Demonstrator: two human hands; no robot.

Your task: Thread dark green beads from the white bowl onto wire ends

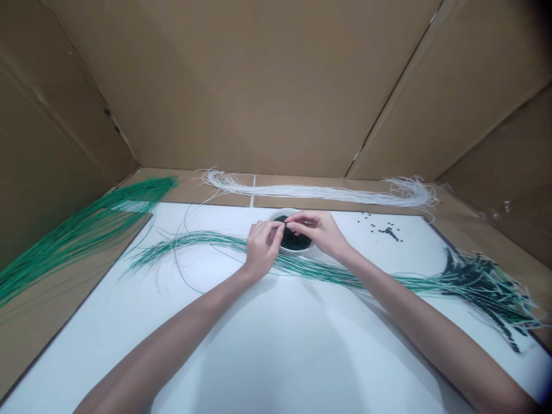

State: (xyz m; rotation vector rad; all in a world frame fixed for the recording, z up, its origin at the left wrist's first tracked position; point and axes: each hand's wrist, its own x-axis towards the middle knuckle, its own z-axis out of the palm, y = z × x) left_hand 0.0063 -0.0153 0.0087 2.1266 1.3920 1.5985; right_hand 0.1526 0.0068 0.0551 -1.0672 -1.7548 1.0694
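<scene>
Over a round white bowl [296, 252] my two hands meet, fingertips almost touching. The bowl holds many small black beads [295, 238]. My left hand [260, 244] is closed in a pinch at the bowl's left side. From the right, my right hand [321, 230] pinches too, thumb and forefinger together. A tiny dark spot shows between the fingertips, too small to tell whether it is a bead. Beneath my left wrist and right forearm runs a bundle of green strands [319, 270]. Its right end carries many dark beaded lengths [487, 293].
A bundle of white strands [319, 192] lies along the back, with one loose strand looping forward on the left. More green strands [86, 230] spread over the left edge of the white board [276, 345]. Loose black beads [390, 231] lie right of the bowl. Brown panels [259, 86] enclose the table.
</scene>
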